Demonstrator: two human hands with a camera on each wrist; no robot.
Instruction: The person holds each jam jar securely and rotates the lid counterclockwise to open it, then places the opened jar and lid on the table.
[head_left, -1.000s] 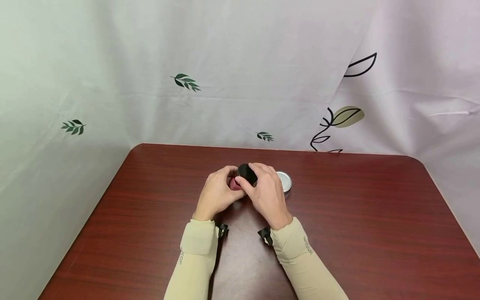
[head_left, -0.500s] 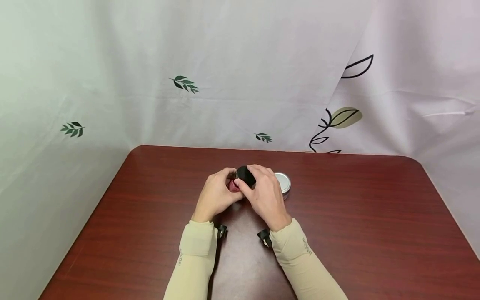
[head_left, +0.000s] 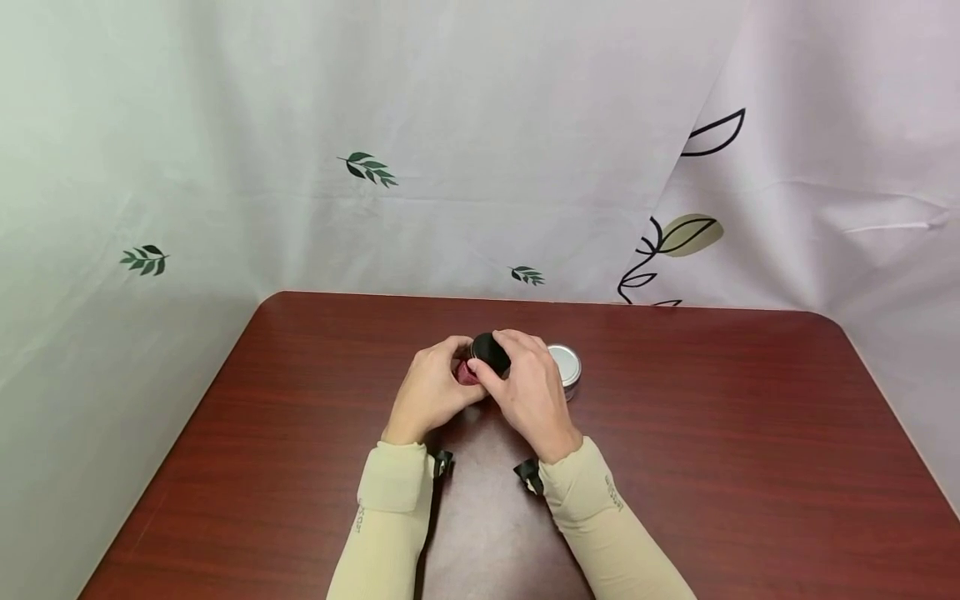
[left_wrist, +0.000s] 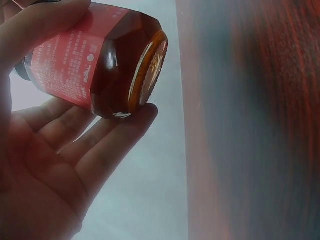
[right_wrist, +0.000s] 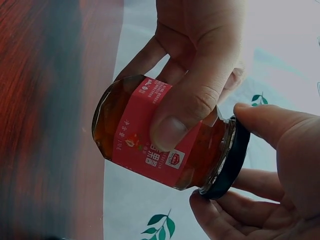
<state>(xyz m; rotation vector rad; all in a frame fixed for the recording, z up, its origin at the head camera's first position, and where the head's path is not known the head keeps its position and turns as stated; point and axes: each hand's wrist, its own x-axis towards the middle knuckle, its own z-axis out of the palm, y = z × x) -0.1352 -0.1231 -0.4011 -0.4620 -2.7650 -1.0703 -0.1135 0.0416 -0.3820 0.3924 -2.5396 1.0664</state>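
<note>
I log remotely: one red-labelled, faceted glass jar point(right_wrist: 131, 142), left hand point(head_left: 429, 385) gripping it, seemingly for steadiness, right hand point(head_left: 534, 390) pinching its round black lid point(right_wrist: 235, 159).

The jar point(right_wrist: 145, 160) lies in the left hand point(head_left: 427, 385), the lid point(head_left: 487, 350) on its mouth in the right hand point(head_left: 532, 387), above the worktop point(head_left: 712, 417), where a tin point(head_left: 566, 365) stands just right of both hands, before a curtain point(head_left: 450, 100).

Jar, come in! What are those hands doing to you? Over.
Left hand gripping red-labelled jar. Right hand holding black lid, on jar. Silver container beside right hand, seemingly not blocking.
</note>
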